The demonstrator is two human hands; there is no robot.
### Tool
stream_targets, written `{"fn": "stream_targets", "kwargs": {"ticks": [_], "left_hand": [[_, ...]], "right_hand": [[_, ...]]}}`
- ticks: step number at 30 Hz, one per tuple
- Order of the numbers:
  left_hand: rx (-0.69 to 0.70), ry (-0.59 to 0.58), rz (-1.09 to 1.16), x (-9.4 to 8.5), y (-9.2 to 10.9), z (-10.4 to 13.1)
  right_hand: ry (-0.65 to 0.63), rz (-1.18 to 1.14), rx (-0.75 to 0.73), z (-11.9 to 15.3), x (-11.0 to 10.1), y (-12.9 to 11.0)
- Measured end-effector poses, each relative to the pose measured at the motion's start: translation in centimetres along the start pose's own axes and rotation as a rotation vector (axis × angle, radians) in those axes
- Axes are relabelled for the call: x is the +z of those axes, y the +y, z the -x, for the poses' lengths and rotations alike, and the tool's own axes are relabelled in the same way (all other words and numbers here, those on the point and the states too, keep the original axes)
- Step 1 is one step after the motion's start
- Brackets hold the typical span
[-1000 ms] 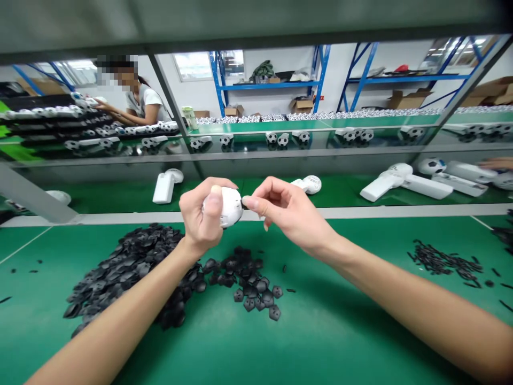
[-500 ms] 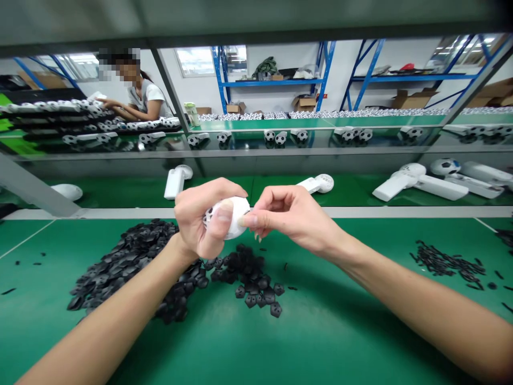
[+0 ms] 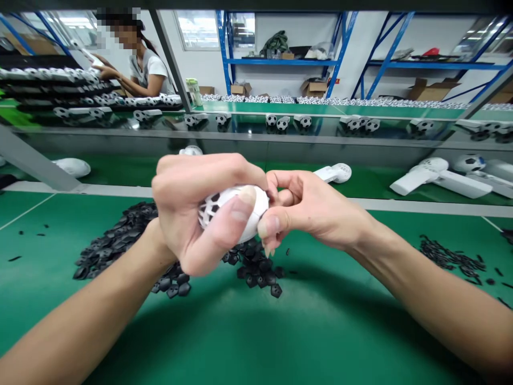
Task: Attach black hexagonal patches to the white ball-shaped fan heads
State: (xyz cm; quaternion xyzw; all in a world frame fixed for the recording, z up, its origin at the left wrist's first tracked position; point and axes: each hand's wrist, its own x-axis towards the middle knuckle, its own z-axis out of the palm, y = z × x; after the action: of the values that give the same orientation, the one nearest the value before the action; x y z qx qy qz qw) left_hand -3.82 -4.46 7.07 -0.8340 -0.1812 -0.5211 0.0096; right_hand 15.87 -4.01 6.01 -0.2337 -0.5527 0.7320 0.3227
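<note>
My left hand (image 3: 204,208) is wrapped round a white rounded fan head (image 3: 260,206) with a football pattern of dark openings on its left side. The thumb presses across its front. My right hand (image 3: 290,211) is closed in a pinch at the right edge of the fan head, its fingertips touching it. Whatever lies between those fingertips is hidden. Under the hands, on the green table (image 3: 248,337), lie a small heap of black pentagon pieces (image 3: 260,270) and a larger black heap (image 3: 116,240), partly behind my left forearm.
Small black strips (image 3: 451,256) lie in a pile at the right. White handheld fans (image 3: 441,176) rest on the green belt behind. A glossy ledge (image 3: 248,128) carries football-patterned fans. A co-worker (image 3: 148,69) stands far left, holding a white item. A slanted post (image 3: 36,160) stands left.
Both hands appear larger and nearer, and the fan head has turned so more of its football pattern shows. The background has shifted upward in view. The co-worker's white item is raised.
</note>
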Motion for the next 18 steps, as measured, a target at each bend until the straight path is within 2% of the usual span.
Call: {"fn": "stream_targets", "kwargs": {"ticks": [2, 6, 11, 15, 18], "left_hand": [[-0.003, 0.025, -0.016, 0.0, 0.0, -0.2], [0.084, -0.008, -0.042, -0.1, -0.2, -0.5], [-0.047, -0.044, 0.021, -0.1, 0.5, -0.4], [-0.050, -0.064, 0.028, -0.2, 1.2, -0.3], [-0.087, -0.071, 0.068, -0.2, 1.3, -0.3]], "right_hand": [[0.027, 0.011, -0.051, 0.2, 0.3, 0.0], [0.037, 0.059, -0.080, 0.2, 0.2, 0.3], [-0.044, 0.065, -0.030, 0.0, -0.7, 0.4], [-0.016, 0.128, 0.015, 0.2, -0.5, 0.2], [0.040, 0.152, -0.025, 0.4, 0.4, 0.2]]}}
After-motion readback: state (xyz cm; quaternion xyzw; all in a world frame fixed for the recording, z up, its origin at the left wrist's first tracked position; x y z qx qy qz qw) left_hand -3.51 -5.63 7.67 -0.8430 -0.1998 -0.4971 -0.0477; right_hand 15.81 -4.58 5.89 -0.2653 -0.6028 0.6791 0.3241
